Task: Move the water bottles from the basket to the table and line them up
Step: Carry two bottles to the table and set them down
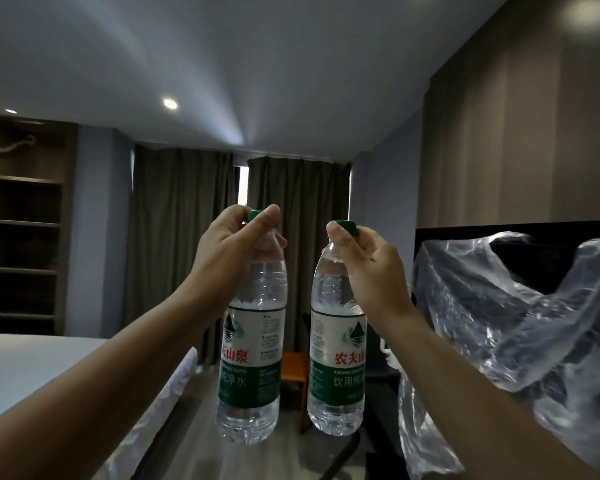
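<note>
While both arms stretch forward at chest height, each hand carries one water bottle by its top. The left hand (238,237) curls its fingers round the neck of the left bottle (253,341), with the thumb pressed against the green left cap (255,215). The right hand (364,261) holds the right bottle (336,358) the same way, thumb and fingers pinching just at and below the green right cap (345,226).

Both bottles hang in the air, close to upright, caps up, side by side with a narrow gap between them and not touching. Neither rests on any surface. They are clear plastic, filled with water, and each wears a white and green label with red characters facing the camera. The left bottle's top sits slightly higher than the right one's.

Left of the arms lies a bed (32,368) with a white cover. Dark shelves (21,254) stand against the far left wall. Brown curtains (187,237) hang at the back of the room, with a thin strip of daylight between them. Behind and between the bottles stands an orange stool (293,372). Just beside the right forearm rises a crumpled clear plastic bag (499,323), and a dark screen (534,244) shows behind it. A round lamp (170,103) glows in the ceiling.
</note>
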Motion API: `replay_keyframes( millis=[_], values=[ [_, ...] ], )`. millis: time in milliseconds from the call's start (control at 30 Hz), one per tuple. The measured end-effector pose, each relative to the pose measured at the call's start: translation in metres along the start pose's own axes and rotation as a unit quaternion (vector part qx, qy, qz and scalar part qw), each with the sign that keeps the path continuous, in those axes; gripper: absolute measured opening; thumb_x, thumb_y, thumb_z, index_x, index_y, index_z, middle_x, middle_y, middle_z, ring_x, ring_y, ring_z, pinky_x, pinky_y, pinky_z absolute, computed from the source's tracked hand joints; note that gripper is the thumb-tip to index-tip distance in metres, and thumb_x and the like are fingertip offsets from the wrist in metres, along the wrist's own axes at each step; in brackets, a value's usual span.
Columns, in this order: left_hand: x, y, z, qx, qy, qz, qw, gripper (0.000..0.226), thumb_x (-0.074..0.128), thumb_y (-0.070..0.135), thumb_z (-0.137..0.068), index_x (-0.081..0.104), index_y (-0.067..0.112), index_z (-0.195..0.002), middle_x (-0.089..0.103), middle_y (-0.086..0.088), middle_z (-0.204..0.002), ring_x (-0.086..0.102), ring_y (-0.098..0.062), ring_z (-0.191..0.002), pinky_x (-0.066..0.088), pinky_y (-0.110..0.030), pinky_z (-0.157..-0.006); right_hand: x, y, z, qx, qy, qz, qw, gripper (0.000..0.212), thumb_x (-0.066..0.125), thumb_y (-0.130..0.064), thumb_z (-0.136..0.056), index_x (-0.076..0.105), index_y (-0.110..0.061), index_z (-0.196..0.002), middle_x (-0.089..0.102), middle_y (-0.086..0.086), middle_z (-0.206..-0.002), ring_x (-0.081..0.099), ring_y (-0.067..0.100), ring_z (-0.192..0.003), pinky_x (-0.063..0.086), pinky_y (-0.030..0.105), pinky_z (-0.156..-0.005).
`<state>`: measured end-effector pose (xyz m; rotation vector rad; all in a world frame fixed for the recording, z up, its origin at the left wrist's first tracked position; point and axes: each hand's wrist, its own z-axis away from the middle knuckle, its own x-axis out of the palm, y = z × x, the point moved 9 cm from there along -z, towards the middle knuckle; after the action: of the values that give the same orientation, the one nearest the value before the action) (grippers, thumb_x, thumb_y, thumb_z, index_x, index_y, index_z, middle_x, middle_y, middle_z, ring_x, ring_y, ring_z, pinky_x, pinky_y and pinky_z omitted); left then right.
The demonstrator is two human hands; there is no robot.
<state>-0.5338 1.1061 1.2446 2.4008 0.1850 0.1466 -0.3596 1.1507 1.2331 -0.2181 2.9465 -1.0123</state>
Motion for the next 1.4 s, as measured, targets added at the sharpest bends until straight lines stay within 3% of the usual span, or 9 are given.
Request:
replay_keyframes(
  millis=[467, 567, 667, 800, 967, 1200, 1400],
  values=[
    [-0.046, -0.176, -0.149, -0.004, -0.006, -0.019, 1.000, 0.022, 0.055, 0.036, -0.089, 0.058, 0.014, -0.090, 0.070, -0.009, -0.082, 0.069, -0.016, -0.073, 0.055, -0.020, -0.064, 0.049, 0.178, -0.126, -0.019, 0.025, 0.041, 0.999, 0.023, 0.060, -0.046, -0.087, 0.064, -0.024, -0.083, 0.071, -0.001, -0.078, 0.069, 0.007, -0.071, 0.051, 0.013, -0.060],
    [-0.046, -0.221, -0.181, -0.007, -0.003, -0.033, 0.999, 0.025, 0.055, 0.038, -0.088, 0.058, 0.014, -0.090, 0.071, -0.007, -0.081, 0.070, -0.017, -0.076, 0.056, -0.021, -0.065, 0.052, 0.226, -0.156, -0.017, 0.017, 0.030, 0.999, 0.023, 0.061, -0.046, -0.087, 0.064, -0.024, -0.082, 0.071, 0.001, -0.077, 0.070, 0.014, -0.073, 0.054, 0.020, -0.063],
    [-0.046, -0.261, -0.221, -0.012, 0.001, -0.037, 0.999, 0.029, 0.056, 0.041, -0.085, 0.059, 0.013, -0.091, 0.071, -0.006, -0.079, 0.070, -0.017, -0.075, 0.056, -0.022, -0.065, 0.055, 0.270, -0.194, -0.019, 0.002, 0.029, 0.999, 0.023, 0.060, -0.047, -0.086, 0.064, -0.025, -0.080, 0.070, -0.001, -0.075, 0.069, 0.014, -0.072, 0.054, 0.024, -0.066],
    [-0.051, -0.313, -0.274, -0.009, 0.016, -0.033, 0.999, 0.039, 0.056, 0.048, -0.076, 0.058, 0.012, -0.090, 0.070, -0.005, -0.077, 0.069, -0.015, -0.072, 0.055, -0.020, -0.064, 0.060, 0.331, -0.245, -0.024, 0.000, 0.030, 0.999, 0.024, 0.061, -0.047, -0.085, 0.064, -0.024, -0.081, 0.070, -0.006, -0.074, 0.069, 0.011, -0.073, 0.053, 0.020, -0.065],
    [-0.068, -0.389, -0.337, -0.024, 0.031, -0.052, 0.998, 0.037, 0.055, 0.041, -0.087, 0.058, 0.006, -0.099, 0.072, -0.007, -0.080, 0.070, -0.015, -0.073, 0.054, -0.023, -0.067, 0.072, 0.413, -0.300, -0.014, 0.003, 0.057, 0.998, 0.024, 0.059, -0.049, -0.087, 0.064, -0.026, -0.081, 0.070, 0.000, -0.079, 0.069, 0.016, -0.077, 0.058, 0.033, -0.072],
    [-0.097, -0.490, -0.423, -0.015, 0.022, -0.048, 0.998, 0.031, 0.056, 0.039, -0.089, 0.059, 0.008, -0.094, 0.071, -0.009, -0.082, 0.070, -0.020, -0.076, 0.057, -0.031, -0.074, 0.104, 0.525, -0.367, -0.003, 0.028, 0.075, 0.997, 0.026, 0.060, -0.049, -0.087, 0.066, -0.023, -0.083, 0.071, -0.001, -0.079, 0.069, 0.013, -0.077, 0.055, 0.028, -0.069],
    [-0.108, -0.568, -0.515, -0.013, -0.012, -0.040, 0.999, 0.037, 0.055, 0.041, -0.088, 0.059, 0.005, -0.096, 0.072, -0.006, -0.080, 0.070, -0.016, -0.075, 0.056, -0.023, -0.069, 0.123, 0.605, -0.435, 0.014, 0.064, 0.089, 0.994, 0.025, 0.061, -0.049, -0.087, 0.066, -0.024, -0.082, 0.071, 0.001, -0.081, 0.069, 0.015, -0.078, 0.053, 0.025, -0.066]
  ],
)
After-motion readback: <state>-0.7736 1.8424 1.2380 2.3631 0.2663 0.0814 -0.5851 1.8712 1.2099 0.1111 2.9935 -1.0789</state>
